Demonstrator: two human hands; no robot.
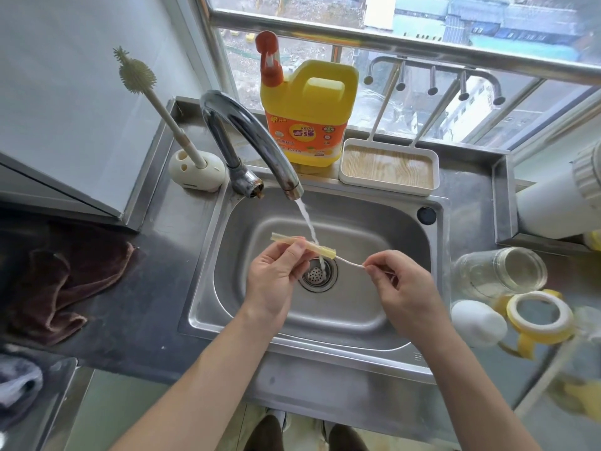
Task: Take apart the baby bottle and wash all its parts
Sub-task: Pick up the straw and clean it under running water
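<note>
Stainless steel sink (383, 236) centre frame, set in a grey steel counter (156, 320). Tall yellow detergent jug with orange pump (312, 105) on the far ledge, curved chrome faucet (247, 131) left of it, water stream (307, 222) running. Crumpled brown cloth (65, 281) on the counter, left. White tray with wood-grain floor (387, 167) far right of the jug. Cream spiky bottle brush (162, 115) leans in its white holder (196, 172), far left. Bottle parts on the right counter: clear bottle body (500, 271) on its side, yellow handled collar ring (543, 335) nearer, white domed cap (478, 322) touching its left side. Left hand (276, 281) over the basin grips a pale yellow straw tube (320, 249), held about level, right end in the stream above the round perforated drain (317, 275). Right hand (403, 288) pinches a thin white strand (349, 261) running out of the tube's right end; can't tell what the strand is.
</note>
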